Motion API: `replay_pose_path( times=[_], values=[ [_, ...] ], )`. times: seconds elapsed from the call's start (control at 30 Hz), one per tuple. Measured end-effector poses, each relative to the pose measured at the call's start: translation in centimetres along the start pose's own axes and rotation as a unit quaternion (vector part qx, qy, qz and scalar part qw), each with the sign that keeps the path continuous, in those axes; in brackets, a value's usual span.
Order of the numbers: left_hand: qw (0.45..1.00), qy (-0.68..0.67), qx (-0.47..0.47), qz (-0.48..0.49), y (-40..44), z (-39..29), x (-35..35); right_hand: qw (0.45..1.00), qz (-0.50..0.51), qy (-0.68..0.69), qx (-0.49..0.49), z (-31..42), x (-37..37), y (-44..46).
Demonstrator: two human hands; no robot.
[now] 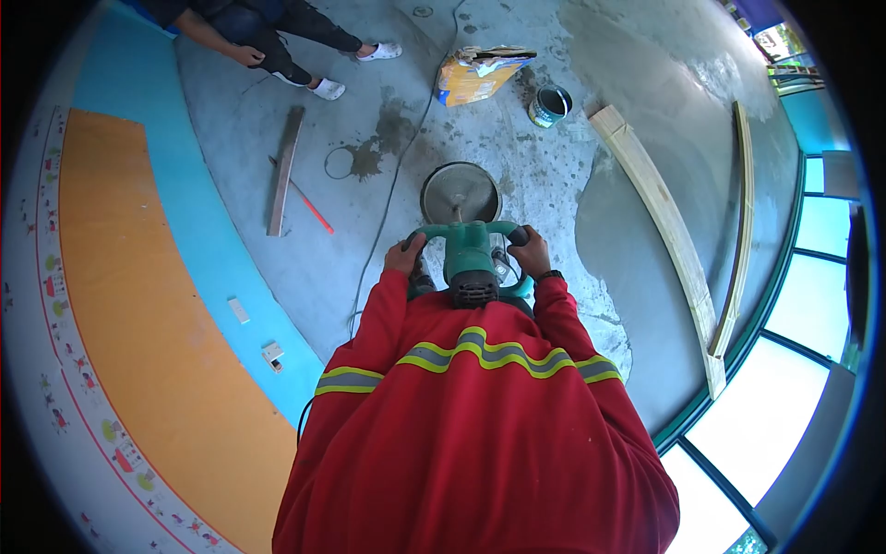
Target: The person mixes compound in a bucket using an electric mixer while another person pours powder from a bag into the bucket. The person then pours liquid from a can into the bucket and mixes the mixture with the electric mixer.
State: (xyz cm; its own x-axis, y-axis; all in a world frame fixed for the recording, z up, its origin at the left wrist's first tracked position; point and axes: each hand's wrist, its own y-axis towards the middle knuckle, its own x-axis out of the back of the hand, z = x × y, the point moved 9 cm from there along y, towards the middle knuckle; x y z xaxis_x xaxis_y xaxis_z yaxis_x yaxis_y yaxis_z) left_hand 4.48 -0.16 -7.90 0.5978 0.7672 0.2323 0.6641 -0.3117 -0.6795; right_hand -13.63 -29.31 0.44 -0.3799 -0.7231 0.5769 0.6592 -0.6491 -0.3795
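Note:
A green hand-held electric mixer (467, 251) is gripped by its two side handles in front of my red sleeves. My left hand (403, 256) wraps round the left handle's dark grip. Round the right one, my right hand (530, 254) is closed, with a dark band at the wrist. From the mixer, a shaft (457, 213) runs down into a round bucket (424, 196) holding grey material. The shaft's lower end is hidden in it.
A co-worker's legs (293, 51) are at upper left. A power cable (399, 171) crosses the floor. Also there: a board (285, 171), a red-handled tool (314, 210), a torn bag (475, 78), a dark bucket (548, 107) and long timbers (660, 203) by the windows.

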Motion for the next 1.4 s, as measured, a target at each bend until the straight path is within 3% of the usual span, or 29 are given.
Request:
replay_pose_path(
  times=[0.13,0.23,0.53,0.73,0.93,1.23,1.4],
  values=[
    [1.000,-0.002,0.010,0.002,-0.4,0.4,0.1,1.000,-0.002,-0.014,0.014,0.3,0.0,0.0],
    [0.998,0.032,-0.038,-0.029,0.1,0.5,0.7,1.000,-0.001,-0.007,0.027,0.6,-0.1,0.1],
    [0.999,-0.044,0.014,-0.009,-0.9,2.5,0.8,0.998,0.010,-0.045,0.045,2.2,-0.4,0.3],
    [0.997,-0.078,-0.007,-0.016,-1.3,3.0,1.0,0.997,0.022,-0.049,0.056,2.7,-0.7,0.5],
    [0.999,-0.048,0.020,-0.001,-0.5,4.0,0.7,0.997,0.023,-0.044,0.057,2.5,-0.5,0.3],
    [0.996,0.020,-0.061,-0.064,1.8,4.4,1.0,0.999,0.011,-0.015,0.032,0.8,0.0,-0.4],
    [1.000,0.009,-0.015,-0.004,0.0,2.1,0.1,1.000,0.006,-0.010,0.028,0.1,0.3,-0.7]
  ],
)
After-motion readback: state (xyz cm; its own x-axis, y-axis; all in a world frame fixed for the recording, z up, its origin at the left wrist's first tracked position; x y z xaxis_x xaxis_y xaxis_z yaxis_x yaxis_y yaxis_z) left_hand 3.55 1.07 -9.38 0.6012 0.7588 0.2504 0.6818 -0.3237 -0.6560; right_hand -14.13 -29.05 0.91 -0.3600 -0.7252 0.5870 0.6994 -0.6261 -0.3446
